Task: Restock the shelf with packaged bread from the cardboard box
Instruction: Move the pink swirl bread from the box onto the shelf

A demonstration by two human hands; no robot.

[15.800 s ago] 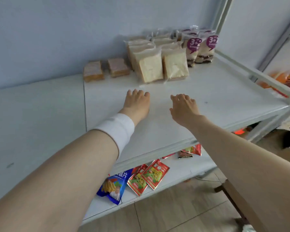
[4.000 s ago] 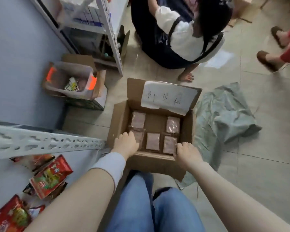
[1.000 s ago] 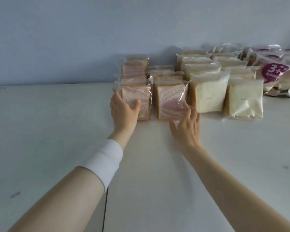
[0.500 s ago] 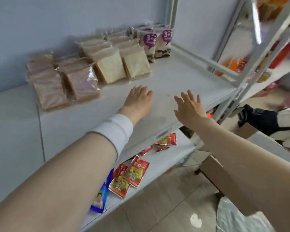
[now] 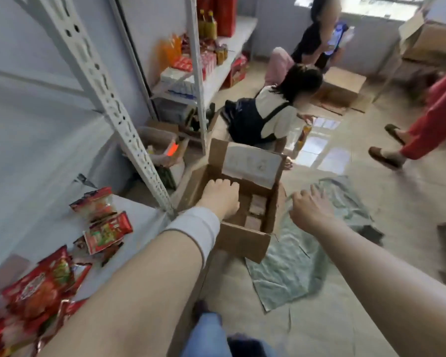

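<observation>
The cardboard box (image 5: 242, 240) is now seen open on the floor, just beside the foot of the shelf. Half a second ago the upper shelf with its rows of bread was in view instead, and that bread is no longer shown. Inside the box, three pinkish bread packets (image 5: 257, 202) can be made out along the right wall, though the count is made unsure by blur. Five were shown four seconds ago, when both hands were set on the near edge.

The left hand (image 5: 220, 199) is held over the inside of the box, fingers fairly straight and close together, and nothing is seen in its hold. The right hand (image 5: 308, 208) is held outside the box, near its right wall, with its fingers loosely curled round nothing. Half a second ago both hands were spread above the shelf. One white wristband (image 5: 193, 228) is worn on the left forearm. One white paper (image 5: 252, 163) is fixed to the raised far flap.

One grey-green sheet (image 5: 289, 269) is spread on the floor under the right hand. One lower shelf board (image 5: 144, 215) is seen at the left, with at least four red snack packets (image 5: 108, 230) lying on it. One perforated upright (image 5: 119, 119) stands between it and the box, and one clear tub (image 5: 160, 143) is set behind it.

Three other people are partly shown: a person in dark overalls (image 5: 258, 119) low on the floor just behind the box, a person at the back (image 5: 309, 42), and a person in red trousers (image 5: 433, 117). Two further boxes (image 5: 343, 86) are seen beyond them.
</observation>
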